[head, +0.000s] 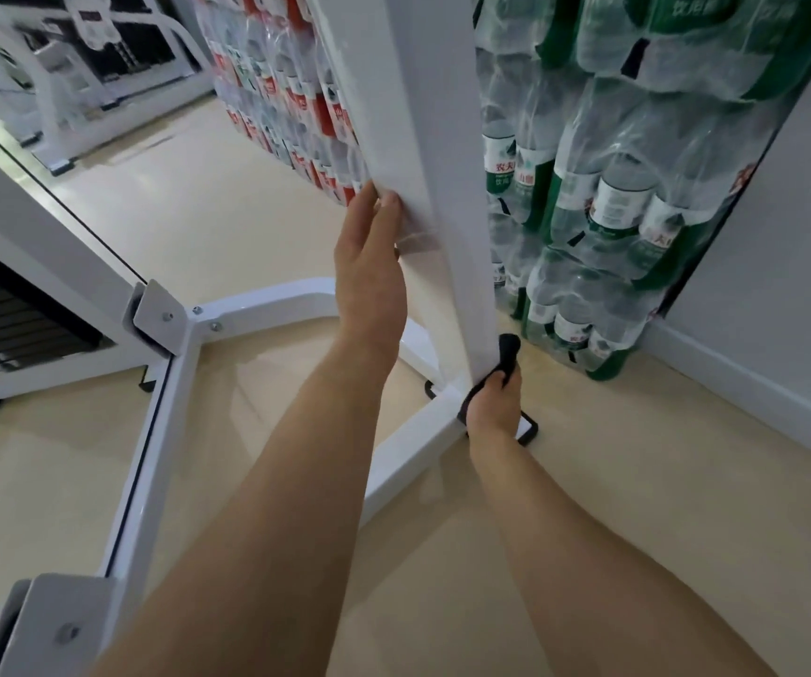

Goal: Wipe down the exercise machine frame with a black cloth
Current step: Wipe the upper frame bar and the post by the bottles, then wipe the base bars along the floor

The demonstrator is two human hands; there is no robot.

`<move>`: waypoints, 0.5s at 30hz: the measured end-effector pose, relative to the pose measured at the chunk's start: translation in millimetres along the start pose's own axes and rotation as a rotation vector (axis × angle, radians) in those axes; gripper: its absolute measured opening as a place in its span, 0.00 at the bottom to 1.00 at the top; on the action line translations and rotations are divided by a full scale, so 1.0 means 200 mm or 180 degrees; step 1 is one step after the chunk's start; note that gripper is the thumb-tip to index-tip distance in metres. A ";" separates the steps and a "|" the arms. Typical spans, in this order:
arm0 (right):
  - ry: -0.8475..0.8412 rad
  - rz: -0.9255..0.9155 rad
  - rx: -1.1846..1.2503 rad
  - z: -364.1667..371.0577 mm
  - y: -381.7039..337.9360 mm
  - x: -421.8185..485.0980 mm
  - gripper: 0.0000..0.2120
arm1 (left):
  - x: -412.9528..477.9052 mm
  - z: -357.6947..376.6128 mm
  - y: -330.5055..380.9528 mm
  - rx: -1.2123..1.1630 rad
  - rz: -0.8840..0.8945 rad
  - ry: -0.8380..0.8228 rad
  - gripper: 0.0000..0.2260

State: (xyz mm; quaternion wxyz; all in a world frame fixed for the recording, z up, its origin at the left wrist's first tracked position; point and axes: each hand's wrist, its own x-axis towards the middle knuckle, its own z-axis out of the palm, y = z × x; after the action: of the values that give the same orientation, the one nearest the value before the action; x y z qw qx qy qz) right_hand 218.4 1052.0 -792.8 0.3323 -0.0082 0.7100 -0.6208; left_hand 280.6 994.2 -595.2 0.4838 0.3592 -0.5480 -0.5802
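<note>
Left hand (369, 266) wrapped on white upright (423, 153), fingers curled round edge, probably bracing. Right hand (493, 400) clamps black cloth (508, 354) at post's foot, scrubbing low joint.

Shrink-wrapped water bottle packs (613, 188) stacked beside a grey wall (784, 212).
</note>
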 end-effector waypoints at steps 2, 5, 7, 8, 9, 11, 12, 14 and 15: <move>-0.0136 0.0379 -0.0095 -0.02 0.06 0.07 0.22 | -0.01 0.00 -0.05 0.0023 -0.0081 -0.0024 0.11; -0.0144 0.0668 0.0034 -0.02 0.06 0.08 0.22 | -0.05 -0.01 -0.14 0.0326 -0.0296 -0.0191 0.10; -0.0117 0.0797 0.0353 0.01 0.01 0.03 0.22 | -0.06 -0.04 -0.16 0.0427 -0.0422 -0.0277 0.10; -0.0051 0.0798 0.0564 0.03 -0.03 -0.01 0.23 | -0.06 -0.05 -0.16 0.0467 -0.0491 -0.0270 0.09; 0.0033 0.0722 0.0749 0.05 -0.08 -0.06 0.23 | -0.06 -0.07 -0.16 0.0522 -0.0546 -0.0251 0.08; 0.0154 0.0531 0.0951 0.10 -0.18 -0.17 0.25 | -0.07 -0.10 -0.16 0.0741 -0.0679 -0.0216 0.07; 0.0155 0.0481 0.0991 0.11 -0.22 -0.22 0.25 | -0.07 -0.12 -0.16 0.0909 -0.0801 -0.0206 0.08; 0.0075 0.0382 0.0899 0.10 -0.27 -0.31 0.24 | -0.10 -0.20 -0.18 0.1379 -0.1038 -0.0290 0.13; 0.0022 0.0338 0.0734 0.08 -0.29 -0.33 0.23 | -0.12 -0.26 -0.19 0.1610 -0.1139 -0.0356 0.15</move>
State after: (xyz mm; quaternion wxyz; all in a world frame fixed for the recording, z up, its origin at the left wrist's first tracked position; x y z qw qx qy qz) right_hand 254.6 1053.5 -711.5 0.3610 0.0698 0.6345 -0.6799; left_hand 329.6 1000.0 -642.1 0.2383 0.5264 -0.6288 -0.5203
